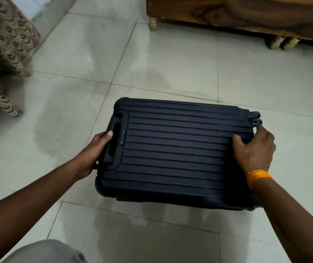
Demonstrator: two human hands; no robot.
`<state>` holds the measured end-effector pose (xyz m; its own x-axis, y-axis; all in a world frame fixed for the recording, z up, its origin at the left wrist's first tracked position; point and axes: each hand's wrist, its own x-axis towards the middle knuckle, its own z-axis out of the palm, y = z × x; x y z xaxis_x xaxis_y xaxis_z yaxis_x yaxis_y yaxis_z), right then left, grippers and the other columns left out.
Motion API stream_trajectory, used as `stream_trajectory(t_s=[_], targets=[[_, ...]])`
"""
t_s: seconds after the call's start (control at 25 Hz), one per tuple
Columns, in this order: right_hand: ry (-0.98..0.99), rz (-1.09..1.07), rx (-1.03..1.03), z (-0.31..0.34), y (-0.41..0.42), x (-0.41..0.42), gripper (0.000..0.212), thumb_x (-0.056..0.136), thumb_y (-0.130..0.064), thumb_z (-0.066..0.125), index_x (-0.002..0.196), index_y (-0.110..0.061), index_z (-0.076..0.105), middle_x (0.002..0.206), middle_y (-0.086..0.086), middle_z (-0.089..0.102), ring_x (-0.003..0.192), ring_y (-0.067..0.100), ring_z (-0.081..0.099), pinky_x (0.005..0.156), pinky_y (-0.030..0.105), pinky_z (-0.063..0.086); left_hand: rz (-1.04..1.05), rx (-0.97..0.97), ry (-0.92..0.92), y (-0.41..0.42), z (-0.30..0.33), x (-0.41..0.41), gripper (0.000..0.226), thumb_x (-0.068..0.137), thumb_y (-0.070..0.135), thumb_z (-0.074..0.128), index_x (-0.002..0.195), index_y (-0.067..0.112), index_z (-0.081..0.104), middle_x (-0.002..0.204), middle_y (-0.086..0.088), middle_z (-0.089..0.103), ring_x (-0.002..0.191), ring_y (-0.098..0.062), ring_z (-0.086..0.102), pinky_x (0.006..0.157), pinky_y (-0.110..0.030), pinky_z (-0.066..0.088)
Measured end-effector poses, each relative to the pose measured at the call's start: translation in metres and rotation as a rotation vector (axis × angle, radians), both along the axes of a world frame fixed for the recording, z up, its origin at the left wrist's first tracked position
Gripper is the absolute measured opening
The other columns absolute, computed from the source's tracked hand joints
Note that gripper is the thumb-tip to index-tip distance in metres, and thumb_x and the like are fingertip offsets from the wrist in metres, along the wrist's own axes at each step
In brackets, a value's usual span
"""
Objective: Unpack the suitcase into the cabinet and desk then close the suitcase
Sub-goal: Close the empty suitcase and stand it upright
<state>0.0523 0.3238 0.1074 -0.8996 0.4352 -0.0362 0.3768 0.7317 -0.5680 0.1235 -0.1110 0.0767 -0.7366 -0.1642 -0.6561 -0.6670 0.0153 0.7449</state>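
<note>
A dark navy ribbed suitcase (178,150) lies flat and closed on the tiled floor (151,59). The left hand (93,154) grips its handle end. The right hand (254,150) curls over the wheeled end.

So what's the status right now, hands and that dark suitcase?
Left hand grips the handle end of the suitcase. Right hand holds the wheel end. Suitcase shut, flat on the tiled floor. Nothing in the way.

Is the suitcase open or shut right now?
Shut. The suitcase lies flat on the floor tiles, its ribbed shell unbroken on top. The left hand grips its handle; the right hand holds the wheel end.
</note>
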Motion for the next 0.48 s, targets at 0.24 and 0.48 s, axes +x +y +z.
stream_trajectory(t_s=[0.24, 0.48], targets=[[0.164, 0.596, 0.283, 0.003, -0.146, -0.019, 0.074, 0.088, -0.053, 0.055, 0.152, -0.017, 0.045, 0.156, 0.016, 0.043, 0.148, 0.040, 0.033, 0.120, 0.058, 0.030, -0.067, -0.136, 0.140, -0.047, 0.012, -0.104, 0.050, 0.106, 0.058, 0.043, 0.123, 0.022, 0.072, 0.135, 0.002, 0.069, 0.133, -0.023, 0.059, 0.110, -0.049, 0.047], [0.009, 0.724, 0.227, 0.000, -0.281, -0.045, 0.096, 0.087, -0.082, 0.044, 0.159, -0.021, 0.030, 0.168, 0.011, 0.024, 0.158, 0.039, 0.007, 0.125, 0.066, 0.006, -0.139, 0.068, 0.143, -0.019, -0.016, -0.178, 0.034, 0.103, 0.030, 0.055, 0.083, 0.015, 0.078, 0.080, -0.008, 0.076, 0.069, -0.018, 0.074, 0.062, -0.023, 0.057]])
